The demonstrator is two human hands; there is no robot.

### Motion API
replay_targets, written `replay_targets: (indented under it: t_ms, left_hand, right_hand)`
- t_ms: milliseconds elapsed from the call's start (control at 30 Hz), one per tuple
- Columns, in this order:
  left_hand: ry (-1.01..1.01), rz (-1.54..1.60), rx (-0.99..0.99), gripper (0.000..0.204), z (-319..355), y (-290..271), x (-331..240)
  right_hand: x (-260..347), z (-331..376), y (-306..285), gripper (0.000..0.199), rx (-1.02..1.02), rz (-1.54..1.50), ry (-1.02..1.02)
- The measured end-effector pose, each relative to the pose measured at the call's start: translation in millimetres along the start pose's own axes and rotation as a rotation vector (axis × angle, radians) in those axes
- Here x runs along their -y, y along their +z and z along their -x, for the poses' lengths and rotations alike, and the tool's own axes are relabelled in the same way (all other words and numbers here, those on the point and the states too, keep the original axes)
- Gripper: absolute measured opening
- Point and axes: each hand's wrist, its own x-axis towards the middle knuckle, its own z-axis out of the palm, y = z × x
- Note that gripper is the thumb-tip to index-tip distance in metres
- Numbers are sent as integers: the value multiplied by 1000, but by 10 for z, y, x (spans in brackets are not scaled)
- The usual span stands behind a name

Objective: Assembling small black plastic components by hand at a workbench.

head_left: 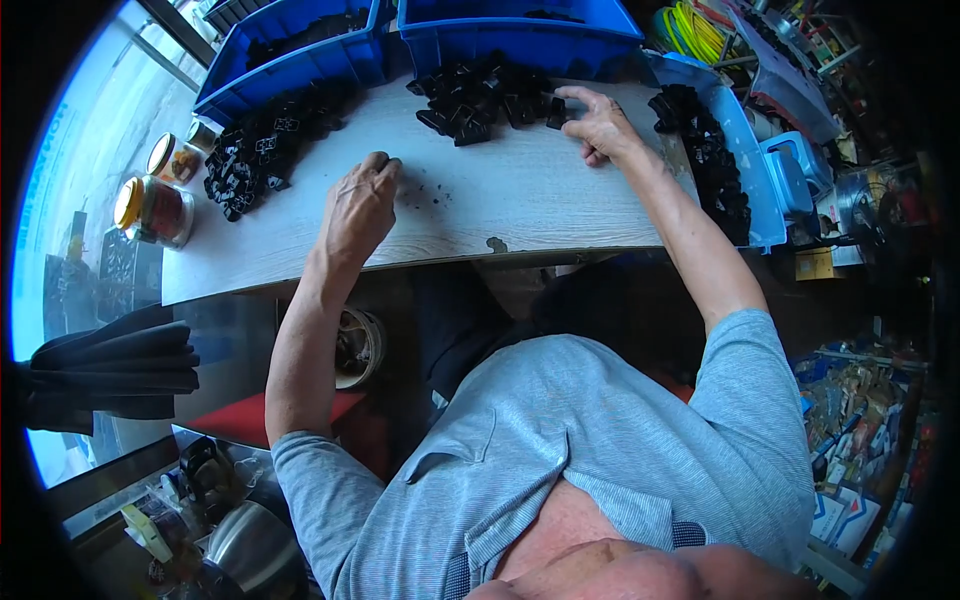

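Over the pale wood-look table [480, 195], my left hand [362, 205] is closed with its fingers curled together. Whatever it may hold is hidden. A few small dark crumbs lie just right of it. My right hand [603, 127] reaches to the right edge of the middle heap of black plastic parts [480, 95]. Its thumb and index finger pinch one black plastic part [556, 112] at the tips, while the other fingers curl under. A second heap of small black parts [262, 145] spreads on the left side of the table.
Two blue bins [290, 65] [520, 45] with black pieces stand along the far edge. At the right, a light blue tray [745, 150] holds more black parts. Jars [155, 210] stand at the left edge. Below the table is a round bucket [360, 348].
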Motion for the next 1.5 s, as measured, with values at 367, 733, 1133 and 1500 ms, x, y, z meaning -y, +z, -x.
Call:
replay_targets:
  t_ms: [367,733,1133,1500]
  left_hand:
    - [-4,31,-2,28,28,35,-75]
    - [-30,74,-34,36,38,102,-120]
    - [-36,544,-388,29,-323,425,-745]
    - [195,331,-173,35,-687,496,-921]
  right_hand:
    - [-52,-24,28,53,5,152,44]
    - [23,66,113,47,14,147,-1]
    - [107,353,280,34,211,82,-2]
    - [27,348,319,30,211,59,-6]
